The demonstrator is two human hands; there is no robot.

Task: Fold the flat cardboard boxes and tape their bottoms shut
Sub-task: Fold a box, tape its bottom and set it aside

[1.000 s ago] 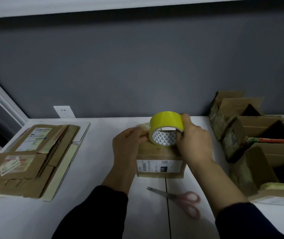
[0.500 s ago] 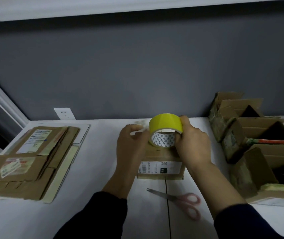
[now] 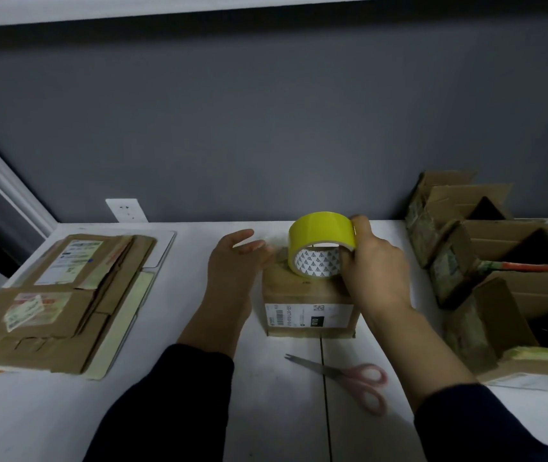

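A small folded cardboard box (image 3: 309, 305) with a white barcode label stands at the table's middle. A yellow tape roll (image 3: 320, 241) sits on its top, tilted, and my right hand (image 3: 374, 271) grips the roll from the right side. My left hand (image 3: 232, 261) hovers just left of the box with fingers spread and relaxed, holding nothing. A faint strip of clear tape seems to stretch from the roll toward the left hand, but it is too blurred to be sure.
A stack of flat cardboard boxes (image 3: 56, 301) lies at the left. Several folded open boxes (image 3: 485, 261) stand in a row at the right. Pink-handled scissors (image 3: 352, 378) lie in front of the small box. A wall outlet (image 3: 127, 210) is behind.
My left hand has let go of the tape roll and opened, drawing away to the left. My right hand keeps its grip on the roll.
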